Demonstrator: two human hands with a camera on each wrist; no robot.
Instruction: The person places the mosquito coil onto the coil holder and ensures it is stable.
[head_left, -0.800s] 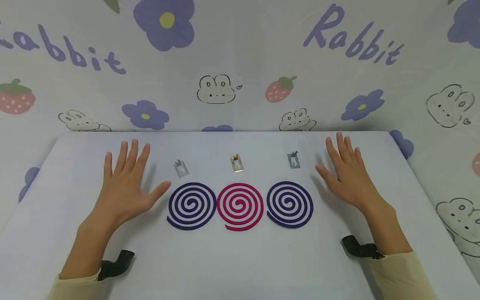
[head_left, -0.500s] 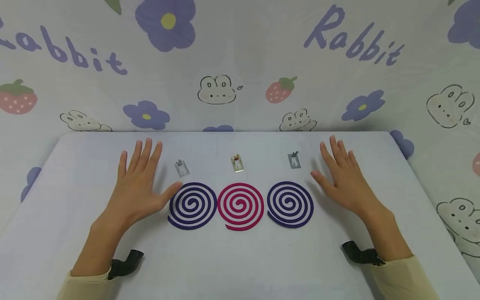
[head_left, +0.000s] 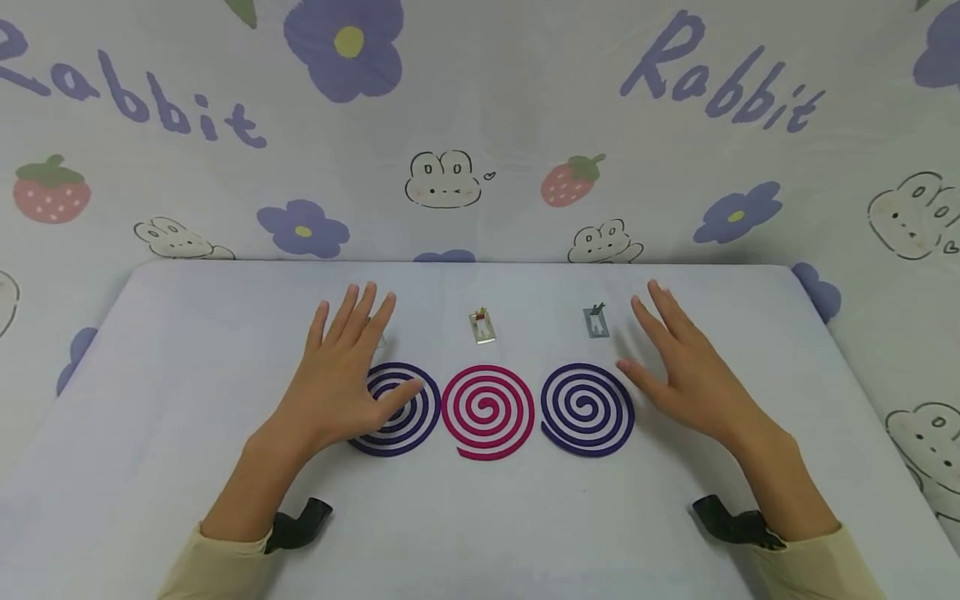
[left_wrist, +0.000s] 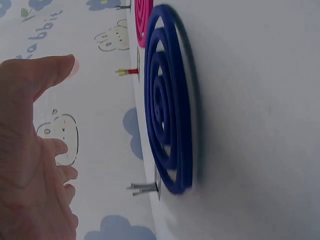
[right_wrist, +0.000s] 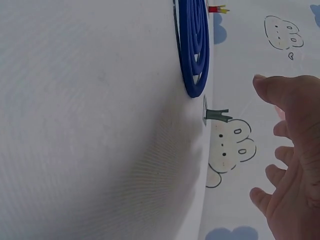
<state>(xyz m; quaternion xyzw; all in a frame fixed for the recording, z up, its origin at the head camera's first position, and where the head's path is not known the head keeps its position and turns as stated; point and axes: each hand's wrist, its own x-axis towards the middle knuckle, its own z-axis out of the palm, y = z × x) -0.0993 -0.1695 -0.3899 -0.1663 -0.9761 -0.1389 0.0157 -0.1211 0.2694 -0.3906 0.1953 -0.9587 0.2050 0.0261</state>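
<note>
Three flat spiral coils lie in a row: a dark blue one (head_left: 405,442) at left, a pink one (head_left: 488,412) in the middle, a dark blue one (head_left: 587,410) at right. The left hand (head_left: 337,383), fingers spread, hovers over the left coil and partly hides it and the small metal stand behind. The left wrist view shows a gap between that hand and the coil (left_wrist: 182,110). Right of the right coil, the right hand (head_left: 693,383) is held with straight fingers, holding nothing. Small metal stands, one gold (head_left: 483,326) and one grey (head_left: 597,322), lie behind the coils.
The white table (head_left: 480,525) ends at the back against a curtain (head_left: 510,100) printed with rabbits, flowers and strawberries. A black wrist piece (head_left: 300,525) sticks out at the left sleeve, and another (head_left: 731,523) at the right sleeve.
The left hand has moved right, from beside the left coil to over it, now covering most of the left stand. The right hand has shifted slightly left relative to the coils.
</note>
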